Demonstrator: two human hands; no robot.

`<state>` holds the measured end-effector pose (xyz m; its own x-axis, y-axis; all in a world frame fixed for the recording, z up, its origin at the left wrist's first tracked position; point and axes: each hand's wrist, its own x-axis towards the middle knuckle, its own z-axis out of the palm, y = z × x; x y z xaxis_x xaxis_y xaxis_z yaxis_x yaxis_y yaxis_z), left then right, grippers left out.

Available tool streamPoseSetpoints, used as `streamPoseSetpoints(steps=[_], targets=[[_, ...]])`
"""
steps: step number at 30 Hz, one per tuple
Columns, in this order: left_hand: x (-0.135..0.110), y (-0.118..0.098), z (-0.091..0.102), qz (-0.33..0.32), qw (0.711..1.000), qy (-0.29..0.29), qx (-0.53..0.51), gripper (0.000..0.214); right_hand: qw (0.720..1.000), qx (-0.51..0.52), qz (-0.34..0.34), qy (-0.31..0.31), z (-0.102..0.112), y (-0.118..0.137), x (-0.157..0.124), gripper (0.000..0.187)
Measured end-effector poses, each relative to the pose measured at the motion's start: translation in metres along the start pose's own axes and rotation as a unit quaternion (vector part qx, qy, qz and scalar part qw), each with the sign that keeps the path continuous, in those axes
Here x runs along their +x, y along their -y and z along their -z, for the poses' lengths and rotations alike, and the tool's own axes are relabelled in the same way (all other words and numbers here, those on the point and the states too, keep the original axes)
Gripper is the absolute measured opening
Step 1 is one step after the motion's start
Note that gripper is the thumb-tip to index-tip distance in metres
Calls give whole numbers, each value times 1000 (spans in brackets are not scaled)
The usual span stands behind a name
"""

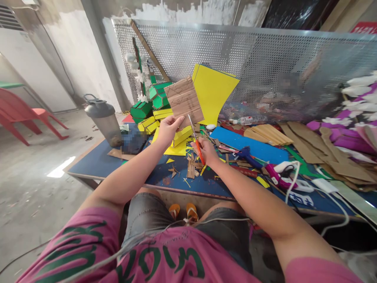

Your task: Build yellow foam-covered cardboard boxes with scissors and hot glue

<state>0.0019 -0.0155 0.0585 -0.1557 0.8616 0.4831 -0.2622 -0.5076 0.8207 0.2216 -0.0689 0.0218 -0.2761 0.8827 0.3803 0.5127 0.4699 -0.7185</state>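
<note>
My left hand [168, 129] is closed on the lower edge of a brown cardboard piece [184, 101] with pencil lines on it, held up above the blue table [94, 162]. My right hand [207, 151] grips orange-handled scissors [196, 142], whose blades point up and meet the cardboard's bottom edge. Small cardboard scraps [191, 168] lie on the table just below both hands.
A yellow sheet [213, 92] and green and yellow boxes [153, 105] stand behind the cardboard against a perforated metal panel [265, 59]. A shaker bottle [104, 118] stands at the left. A glue gun [250, 156], cables and cardboard strips [324, 149] lie at the right. A red chair [20, 114] stands far left.
</note>
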Motion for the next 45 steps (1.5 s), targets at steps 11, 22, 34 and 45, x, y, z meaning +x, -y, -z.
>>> streamPoseSetpoints(steps=[11,22,34,45], targets=[[0,-5,0,-14,1000,5,11,55,999,42,-14,-27,-5,1,-1,62],[-1,-12,1,-15,1000,-1,18,53,998,50,-3,-49,-6,-5,4,65],[-1,-10,3,-7,1000,-4,30,54,997,54,5,-59,-6,-3,4,67],[-2,-13,3,8,998,36,60,54,990,140,-23,-18,-5,-11,7,72]])
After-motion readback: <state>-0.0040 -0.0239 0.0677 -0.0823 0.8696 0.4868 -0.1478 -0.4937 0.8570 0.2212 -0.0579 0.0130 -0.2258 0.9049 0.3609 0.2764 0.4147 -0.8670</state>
